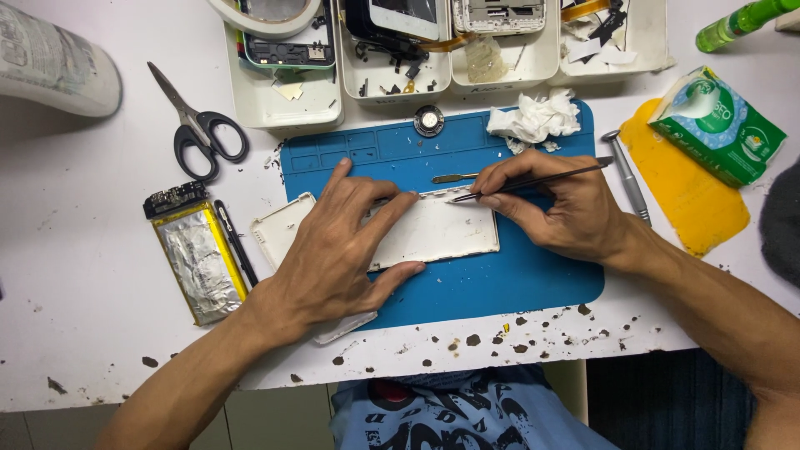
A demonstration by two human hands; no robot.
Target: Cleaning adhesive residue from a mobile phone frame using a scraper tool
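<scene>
White back cover of a phone or small tablet lies on the blue mat in the middle of the tabletop. The left hand presses flat on it, fingers spread and grasping nothing. The right hand pinches thin black tweezers, whose tip touches the upper edge of the cover. The step in hand seems to be picking or scraping something along that edge. I judge the next move needs a steady left hand and a light, exact tip. A metal pry tool lies just above.
</scene>
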